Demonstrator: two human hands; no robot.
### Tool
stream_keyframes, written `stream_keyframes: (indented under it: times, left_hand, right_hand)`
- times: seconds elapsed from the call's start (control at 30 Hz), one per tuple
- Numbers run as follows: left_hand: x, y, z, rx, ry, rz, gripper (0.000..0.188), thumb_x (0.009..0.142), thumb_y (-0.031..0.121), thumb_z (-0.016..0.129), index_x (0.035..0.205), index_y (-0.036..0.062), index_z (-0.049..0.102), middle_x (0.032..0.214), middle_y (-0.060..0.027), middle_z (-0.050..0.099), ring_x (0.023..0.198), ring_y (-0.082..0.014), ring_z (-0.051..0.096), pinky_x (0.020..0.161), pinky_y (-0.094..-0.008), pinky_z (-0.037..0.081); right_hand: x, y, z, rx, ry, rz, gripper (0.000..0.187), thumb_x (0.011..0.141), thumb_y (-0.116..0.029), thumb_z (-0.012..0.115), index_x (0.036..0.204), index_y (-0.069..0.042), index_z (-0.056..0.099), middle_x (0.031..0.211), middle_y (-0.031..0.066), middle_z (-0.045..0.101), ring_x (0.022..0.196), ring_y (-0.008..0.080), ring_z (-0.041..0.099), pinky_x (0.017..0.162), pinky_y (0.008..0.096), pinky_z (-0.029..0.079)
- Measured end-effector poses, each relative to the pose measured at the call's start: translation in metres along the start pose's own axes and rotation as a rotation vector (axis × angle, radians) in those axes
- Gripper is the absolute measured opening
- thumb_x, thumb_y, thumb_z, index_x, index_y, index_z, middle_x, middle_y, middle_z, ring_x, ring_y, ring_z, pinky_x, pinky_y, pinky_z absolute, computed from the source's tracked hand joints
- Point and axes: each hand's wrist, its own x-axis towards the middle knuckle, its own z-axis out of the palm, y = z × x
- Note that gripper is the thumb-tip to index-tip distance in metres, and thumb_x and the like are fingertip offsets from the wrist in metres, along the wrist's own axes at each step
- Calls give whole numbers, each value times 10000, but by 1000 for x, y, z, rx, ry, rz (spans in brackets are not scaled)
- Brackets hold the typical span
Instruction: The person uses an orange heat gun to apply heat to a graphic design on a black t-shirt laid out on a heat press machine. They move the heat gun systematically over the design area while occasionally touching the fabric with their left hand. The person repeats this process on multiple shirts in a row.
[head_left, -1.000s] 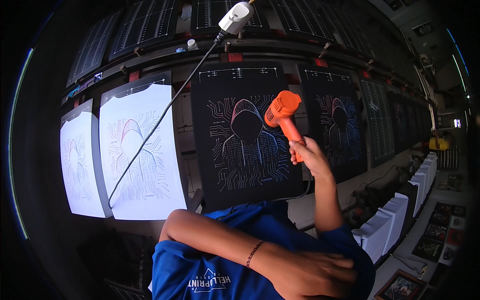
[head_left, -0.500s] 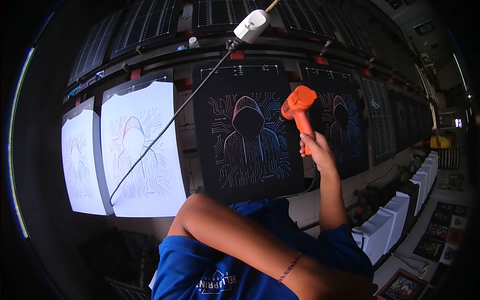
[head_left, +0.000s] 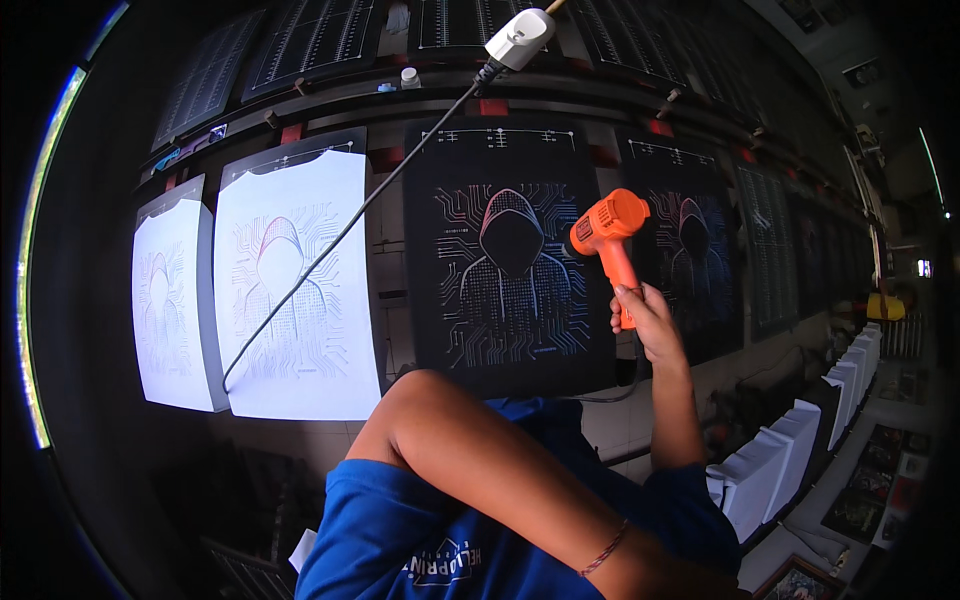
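Right hand (head_left: 648, 326) grips orange heat gun (head_left: 612, 235); nozzle (head_left: 574, 244) faces black shirt (head_left: 512, 250).

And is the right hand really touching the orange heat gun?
Touching. The head view shows the right hand closed around the handle of the orange heat gun, with no gap visible.

Two flat dark boards (head_left: 345, 142) at the left are covered by white printed shirts (head_left: 345, 385); the next two are covered by black printed cloth (head_left: 480, 365). Beyond, a small white bottle (head_left: 410, 78) is carried by a dark rail (head_left: 425, 95).
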Motion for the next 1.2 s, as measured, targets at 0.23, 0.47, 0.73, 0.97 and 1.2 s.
stream_keyframes:
  times: [0.23, 0.47, 0.73, 0.97, 1.2]
  left_hand:
    - [-1, -1, 8, -30, -35, -4, 210, 927, 216, 563, 897, 11, 595, 886, -134, 565, 837, -284, 546, 747, -405, 434]
    - [-2, 0, 12, -48, -56, 8, 205, 929, 207, 566, 904, 5, 584, 886, -133, 554, 836, -287, 542, 747, -408, 432]
    - [-3, 7, 10, -73, -101, 12, 199, 931, 196, 569, 911, -2, 571, 886, -132, 541, 835, -291, 536, 747, -410, 431]
    - [4, 18, -8, -88, -185, -63, 196, 933, 187, 571, 918, -8, 559, 886, -132, 530, 833, -294, 531, 747, -413, 429]
    - [-31, 70, -133, -82, -194, -657, 188, 936, 189, 582, 941, 3, 553, 911, -134, 551, 876, -306, 535, 773, -407, 425]
  right_hand:
    - [21, -6, 30, -108, -96, -39, 264, 947, -268, 587, 999, -10, 561, 766, 32, 580, 610, 88, 560, 541, 237, 479]
    - [0, 2, 26, -67, -186, 36, 278, 942, -276, 596, 1004, -8, 559, 760, 33, 578, 611, 95, 579, 525, 234, 481]
    - [-18, 7, -3, -74, 97, 41, 262, 949, -279, 588, 994, -25, 540, 757, 30, 570, 599, 93, 576, 524, 229, 481]
    - [-11, 12, 65, 10, -217, 43, 282, 950, -287, 589, 971, -10, 545, 760, 40, 584, 609, 100, 582, 528, 246, 492]
    - [-15, 15, 82, 10, -285, 25, 319, 937, -301, 615, 976, 11, 562, 757, 35, 582, 616, 89, 594, 525, 216, 490]
